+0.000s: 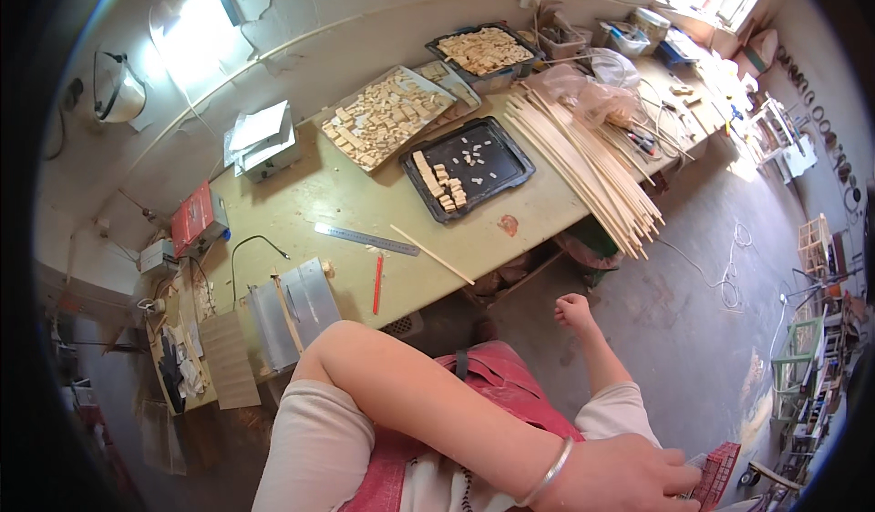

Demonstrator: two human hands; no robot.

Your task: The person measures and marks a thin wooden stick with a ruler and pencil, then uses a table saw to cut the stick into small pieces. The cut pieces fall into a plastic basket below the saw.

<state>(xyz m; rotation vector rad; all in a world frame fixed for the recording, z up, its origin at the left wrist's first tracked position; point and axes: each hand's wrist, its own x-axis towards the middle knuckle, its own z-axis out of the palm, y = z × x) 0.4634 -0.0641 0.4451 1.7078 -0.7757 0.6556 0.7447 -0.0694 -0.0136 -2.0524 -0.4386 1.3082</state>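
My left arm crosses my lap from an elbow at the left. My left hand [620, 477], with a silver bangle on its wrist, lies at the lower right, and its fingers curl over the edge of a red mesh tray [720, 471]. My right hand [574, 311] is closed in a fist with nothing in it. It hangs over the concrete floor just in front of the workbench [365, 193]. A red apron [497, 380] covers my lap.
On the bench lie a black tray [497, 179] of small wooden blocks, a grey tray [387, 115] heaped with blocks, another full tray [483, 51], a long bundle of thin sticks [583, 161], a steel ruler [365, 238], a red pencil [376, 284] and a single stick [433, 255]. A small metal machine [292, 307] stands at the bench's left end.
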